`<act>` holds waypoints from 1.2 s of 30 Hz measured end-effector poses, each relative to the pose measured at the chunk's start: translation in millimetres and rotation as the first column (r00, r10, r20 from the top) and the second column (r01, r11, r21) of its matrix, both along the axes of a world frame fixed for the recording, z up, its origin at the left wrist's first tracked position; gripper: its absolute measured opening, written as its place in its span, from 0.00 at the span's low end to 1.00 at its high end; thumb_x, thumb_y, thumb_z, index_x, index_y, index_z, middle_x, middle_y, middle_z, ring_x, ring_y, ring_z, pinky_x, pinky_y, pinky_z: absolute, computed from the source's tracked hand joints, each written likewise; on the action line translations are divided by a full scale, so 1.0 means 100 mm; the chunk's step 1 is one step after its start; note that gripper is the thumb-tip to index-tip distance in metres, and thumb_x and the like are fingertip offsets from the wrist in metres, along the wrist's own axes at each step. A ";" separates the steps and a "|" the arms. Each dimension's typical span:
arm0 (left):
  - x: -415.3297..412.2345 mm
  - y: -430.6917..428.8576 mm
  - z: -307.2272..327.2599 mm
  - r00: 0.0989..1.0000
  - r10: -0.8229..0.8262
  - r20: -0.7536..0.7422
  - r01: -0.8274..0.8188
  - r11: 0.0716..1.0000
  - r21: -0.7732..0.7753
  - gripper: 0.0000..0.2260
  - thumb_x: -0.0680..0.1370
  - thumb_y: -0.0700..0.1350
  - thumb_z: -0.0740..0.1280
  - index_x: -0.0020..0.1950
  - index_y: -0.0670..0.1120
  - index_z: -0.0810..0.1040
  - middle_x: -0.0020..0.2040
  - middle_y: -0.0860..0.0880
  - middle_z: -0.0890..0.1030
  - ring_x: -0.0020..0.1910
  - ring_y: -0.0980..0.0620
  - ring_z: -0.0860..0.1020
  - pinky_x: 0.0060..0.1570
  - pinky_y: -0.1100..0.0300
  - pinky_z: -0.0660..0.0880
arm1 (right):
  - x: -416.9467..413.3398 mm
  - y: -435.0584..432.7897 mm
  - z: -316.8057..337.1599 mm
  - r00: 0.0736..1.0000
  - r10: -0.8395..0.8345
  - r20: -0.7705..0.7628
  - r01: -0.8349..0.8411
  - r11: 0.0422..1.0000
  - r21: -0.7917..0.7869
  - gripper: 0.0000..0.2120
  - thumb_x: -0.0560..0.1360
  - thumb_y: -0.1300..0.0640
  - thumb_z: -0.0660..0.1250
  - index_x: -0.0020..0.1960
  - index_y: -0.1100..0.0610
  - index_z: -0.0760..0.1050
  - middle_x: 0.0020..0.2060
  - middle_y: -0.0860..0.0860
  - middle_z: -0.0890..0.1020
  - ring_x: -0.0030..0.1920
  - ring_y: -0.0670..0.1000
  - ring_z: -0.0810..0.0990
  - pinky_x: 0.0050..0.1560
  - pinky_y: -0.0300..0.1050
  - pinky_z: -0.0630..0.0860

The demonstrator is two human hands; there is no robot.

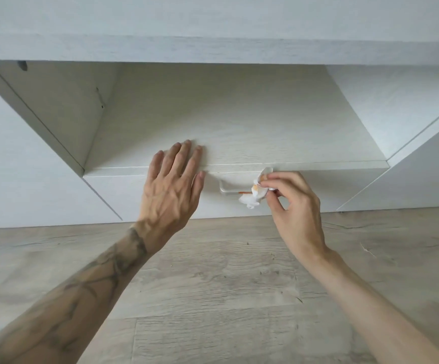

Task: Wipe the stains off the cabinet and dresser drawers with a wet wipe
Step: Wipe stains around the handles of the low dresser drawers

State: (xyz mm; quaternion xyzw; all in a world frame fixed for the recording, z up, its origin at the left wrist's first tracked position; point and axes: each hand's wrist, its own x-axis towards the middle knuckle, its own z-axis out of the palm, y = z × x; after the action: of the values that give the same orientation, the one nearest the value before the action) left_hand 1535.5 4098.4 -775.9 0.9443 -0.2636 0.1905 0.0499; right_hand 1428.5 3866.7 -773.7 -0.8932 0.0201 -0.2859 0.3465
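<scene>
Head — wipe (pixel 253 198) pinched in R hand (pixel 294 206), on drawer handle (pixel 226 189).

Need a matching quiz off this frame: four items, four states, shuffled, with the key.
Items
1. left hand
2. right hand
3. wet wipe
4. drawer handle

States
A. has an orange streak on its bar
B. lies flat, fingers straight, on the white shelf
C. crumpled, marked with orange
D. pinches the wet wipe near the right end of the drawer handle

Pairs: 1-B, 2-D, 3-C, 4-A
</scene>
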 end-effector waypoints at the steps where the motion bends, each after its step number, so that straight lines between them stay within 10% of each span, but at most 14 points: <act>1: 0.01 0.00 -0.01 1.000 -0.004 0.013 0.004 1.000 0.008 0.25 0.89 0.53 0.48 0.83 0.44 0.63 0.81 0.42 0.66 0.80 0.41 0.64 0.78 0.42 0.60 | 0.02 0.01 -0.05 0.999 -0.024 0.024 0.024 1.000 0.000 0.13 0.77 0.73 0.71 0.55 0.60 0.87 0.56 0.52 0.83 0.55 0.49 0.85 0.58 0.48 0.82; 8: 0.02 -0.04 -0.09 0.998 0.029 0.055 -0.028 0.999 -0.022 0.25 0.89 0.53 0.47 0.84 0.45 0.61 0.81 0.43 0.66 0.80 0.43 0.63 0.79 0.43 0.59 | 0.00 -0.03 -0.24 0.996 -0.050 0.079 0.060 0.991 -0.123 0.14 0.74 0.54 0.80 0.57 0.58 0.87 0.55 0.52 0.85 0.55 0.55 0.80 0.60 0.44 0.78; 36: 0.09 -0.06 -0.21 0.988 0.048 0.150 -0.040 0.998 -0.054 0.24 0.89 0.53 0.49 0.82 0.46 0.64 0.80 0.44 0.68 0.80 0.44 0.65 0.78 0.46 0.58 | 0.25 0.03 -0.38 0.975 0.086 0.205 -0.033 0.967 -0.251 0.06 0.78 0.54 0.77 0.53 0.54 0.89 0.46 0.47 0.87 0.48 0.56 0.78 0.53 0.52 0.73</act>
State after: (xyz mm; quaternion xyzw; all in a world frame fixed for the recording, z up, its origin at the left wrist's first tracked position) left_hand 1544.1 4092.5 -796.7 0.9311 -0.2408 0.2693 0.0495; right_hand 1453.8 3869.6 -811.7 -0.8934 -0.0800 -0.3703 0.2416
